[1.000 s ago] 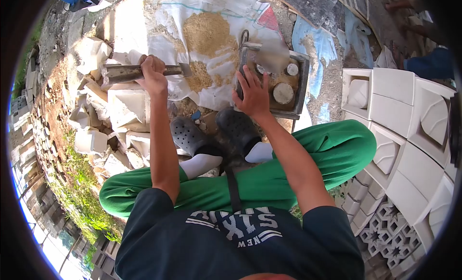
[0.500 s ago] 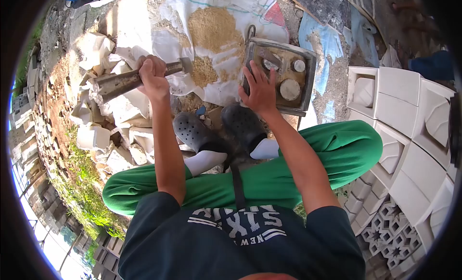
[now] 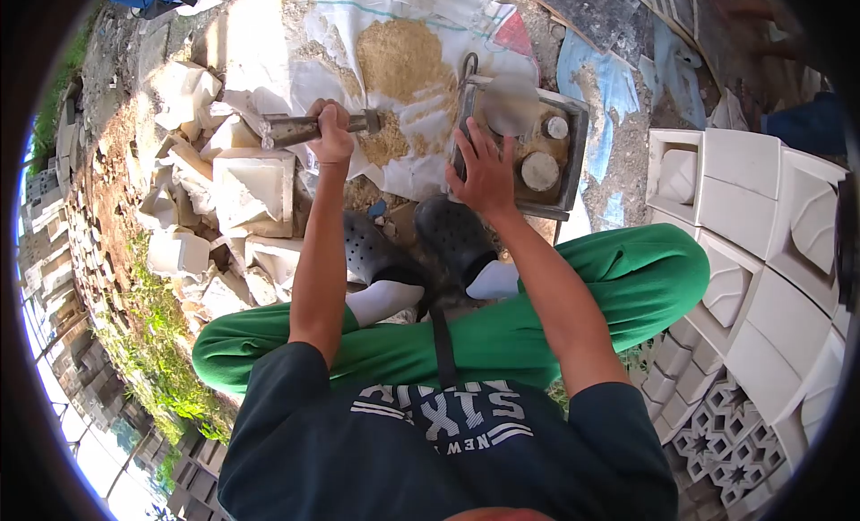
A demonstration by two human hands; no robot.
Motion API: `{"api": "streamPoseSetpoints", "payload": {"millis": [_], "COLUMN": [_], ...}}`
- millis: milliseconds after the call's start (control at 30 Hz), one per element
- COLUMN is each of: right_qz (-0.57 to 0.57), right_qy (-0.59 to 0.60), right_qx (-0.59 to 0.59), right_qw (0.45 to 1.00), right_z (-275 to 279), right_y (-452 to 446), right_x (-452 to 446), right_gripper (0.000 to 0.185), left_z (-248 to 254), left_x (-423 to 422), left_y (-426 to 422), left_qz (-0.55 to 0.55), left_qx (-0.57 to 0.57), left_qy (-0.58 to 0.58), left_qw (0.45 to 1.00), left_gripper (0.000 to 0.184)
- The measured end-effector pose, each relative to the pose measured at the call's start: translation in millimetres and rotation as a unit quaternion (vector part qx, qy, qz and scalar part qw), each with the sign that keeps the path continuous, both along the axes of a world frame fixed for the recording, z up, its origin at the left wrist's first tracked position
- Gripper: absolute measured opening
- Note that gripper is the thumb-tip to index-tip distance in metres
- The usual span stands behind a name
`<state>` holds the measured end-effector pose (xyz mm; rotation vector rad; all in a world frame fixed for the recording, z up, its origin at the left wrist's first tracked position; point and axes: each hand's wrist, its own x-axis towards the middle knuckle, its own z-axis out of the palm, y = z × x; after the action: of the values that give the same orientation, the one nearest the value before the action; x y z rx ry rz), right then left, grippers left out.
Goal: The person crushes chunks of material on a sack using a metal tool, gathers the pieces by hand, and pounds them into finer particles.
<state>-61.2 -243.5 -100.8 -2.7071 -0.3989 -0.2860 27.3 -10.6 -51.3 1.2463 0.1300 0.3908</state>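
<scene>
My left hand [image 3: 333,134] is closed round a thick, worn cylindrical bar [image 3: 294,131], held roughly level above a white sack sheet. A flat end of the bar points toward my right hand. My right hand [image 3: 486,172] lies with fingers spread on the left rim of a dark rectangular mould frame [image 3: 568,176]. Inside the frame sit a large pale round disc [image 3: 540,172] and a smaller one [image 3: 557,128] on a brown sandy surface. A grey blurred patch hides the frame's upper left part.
A sand heap [image 3: 399,60] lies on the white sheet [image 3: 327,28]. Broken pale blocks [image 3: 253,194] are piled at left. Stacked pale blocks [image 3: 739,161] stand at right, with patterned lattice blocks [image 3: 730,431] below. My dark clogs [image 3: 452,234] are near the frame.
My left hand has moved slightly right and away from me, and the bar appears smaller and more level, exposing a pale square block. My right hand stays on the frame.
</scene>
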Motion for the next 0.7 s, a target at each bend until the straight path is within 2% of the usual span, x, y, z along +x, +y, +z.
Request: {"api": "streamPoseSetpoints", "payload": {"millis": [67, 133, 267, 367, 400, 433, 533, 600, 667, 700], "right_qz": [0.002, 0.0, -0.004, -0.006, -0.003, -0.001, 0.0, -0.004, -0.003, -0.005], "right_qy": [0.009, 0.013, 0.005, 0.018, 0.018, 0.01, 0.004, 0.01, 0.0, 0.0], "right_qx": [0.004, 0.003, 0.003, -0.003, -0.002, 0.0, 0.0, 0.011, 0.007, 0.008], "right_qw": [1.0, 1.0, 1.0, 1.0, 1.0, 1.0, 1.0, 1.0, 1.0, 1.0], "right_z": [1, 1, -4, -3, -2, -1, 2, -1, -4, -4], "right_y": [-4, -4, -4, -3, -3, -2, -6, -4, -4, -3], "right_x": [5, 4, 6, 7, 6, 6, 5, 9, 6, 6], "right_gripper": [0.054, 0.054, 0.054, 0.055, 0.055, 0.054, 0.054, 0.054, 0.054, 0.054], "left_z": [7, 38, 82, 54, 24, -20, 14, 32, 58, 66], "left_x": [9, 2, -21, -11, -2, 5, 13, 11, -2, -5], "left_y": [5, -1, 6, 10, 8, 17, 8, 12, 12, 9], "left_qz": [0.004, 0.03, -0.004, 0.013, 0.04, 0.042, 0.042, 0.028, 0.005, -0.01], "left_qx": [-0.028, 0.014, -0.001, -0.019, -0.008, 0.068, 0.02, 0.048, -0.008, 0.019], "left_qy": [0.014, 0.019, -0.064, -0.048, -0.03, -0.003, 0.022, -0.002, -0.023, -0.044], "left_qw": [1.0, 0.999, 0.998, 0.999, 0.999, 0.997, 0.999, 0.998, 1.0, 0.999], "left_gripper": [0.028, 0.027, 0.027, 0.029, 0.03, 0.028, 0.027, 0.026, 0.026, 0.026]}}
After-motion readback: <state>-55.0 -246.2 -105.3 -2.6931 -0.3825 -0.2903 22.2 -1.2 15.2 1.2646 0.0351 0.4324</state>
